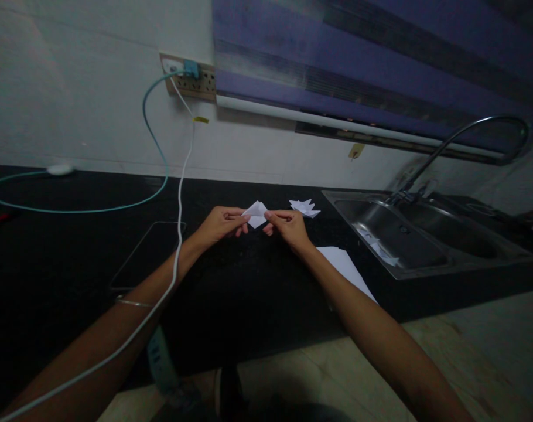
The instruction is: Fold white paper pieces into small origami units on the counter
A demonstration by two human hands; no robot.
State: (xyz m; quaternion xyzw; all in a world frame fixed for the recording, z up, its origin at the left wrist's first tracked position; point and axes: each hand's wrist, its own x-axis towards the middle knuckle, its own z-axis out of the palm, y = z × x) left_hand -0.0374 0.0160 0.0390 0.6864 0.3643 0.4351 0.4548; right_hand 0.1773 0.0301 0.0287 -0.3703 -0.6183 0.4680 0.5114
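A small folded piece of white paper (256, 214) is held up over the dark counter between my two hands. My left hand (226, 224) pinches its left edge between thumb and fingers. On the other side, my right hand (289, 226) grips the right edge with the thumb on top. Just beyond my right hand lies a pointed folded paper shape (305, 207). White paper sheets (343, 266) rest on the counter beneath and beside my right forearm, which partly covers them.
To the right is a steel double sink (398, 234) with a curved faucet (464, 132); folded paper pieces (376, 246) lie along its near-left edge. A dark flat phone or tablet (146, 255) is by my left forearm. A white cable (179, 217) hangs across that forearm from the wall sockets (196, 85).
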